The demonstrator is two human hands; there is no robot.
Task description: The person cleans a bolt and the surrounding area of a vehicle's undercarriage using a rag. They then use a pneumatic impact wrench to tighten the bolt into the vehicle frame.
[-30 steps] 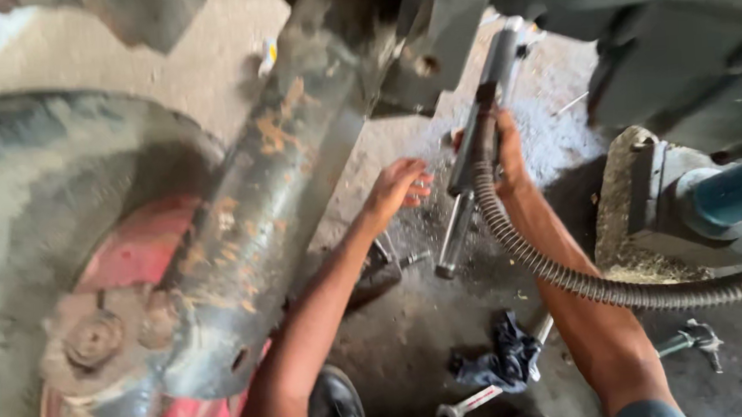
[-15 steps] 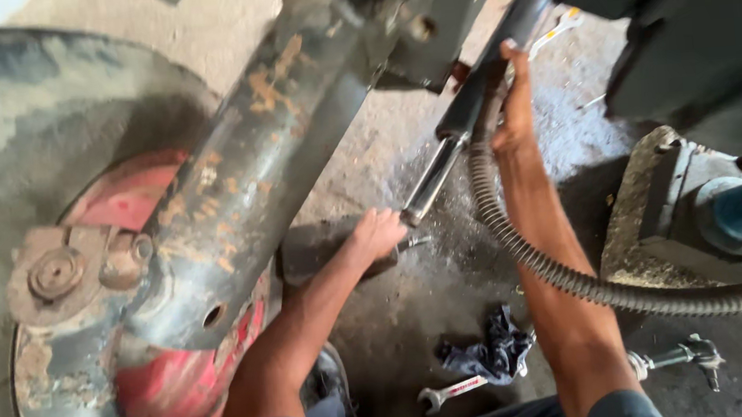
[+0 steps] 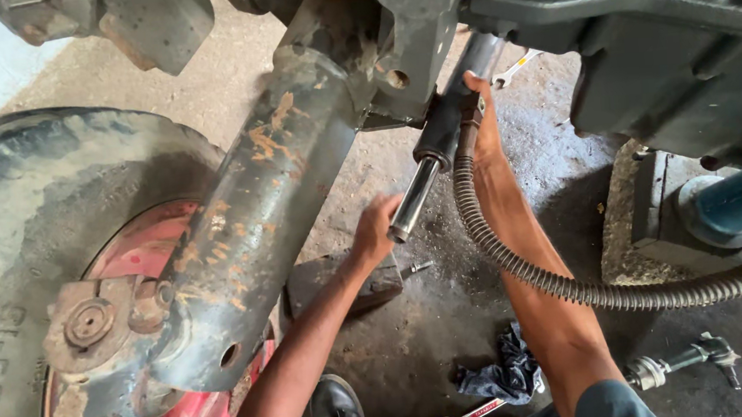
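Cylinder [image 3: 436, 143] hangs slanted under the chassis, black barrel above, bright chrome rod [image 3: 412, 204] pointing down-left, its free end beside the rusty axle beam [image 3: 251, 234].

Left hand [image 3: 375, 232] at the rod's lower tip, fingers curled about the end; grip looks loosely wrapped, not clamped. Right hand [image 3: 480, 122] up on the barrel near its top mount, palm and thumb pressed along it; fingers hidden behind the barrel, so cannot tell how far that grip closes.

Ribbed hose [image 3: 568, 286] runs from the barrel's upper end, touching the right forearm, then sweeps right across the floor.

Judgement on doing this well: steady the barrel with the upper hand while the lower hand guides the rod end, keeping rod in line with barrel so the chrome is not scraped on the beam. Keep the hose slack and unkinked. Oily chrome will likely slip; a fuller wrap would help.

Around: a dark block [image 3: 341, 284] on the floor just under the left wrist, a small bolt [image 3: 417, 268] beside it. Rag [image 3: 504, 373] and wrench [image 3: 473, 416] lie near the person's knees; a steering joint [image 3: 682, 361] to the right. Big tyre [image 3: 18, 259] with red hub [image 3: 143, 250] at left. Another wrench [image 3: 516, 68] further off beyond the right hand.
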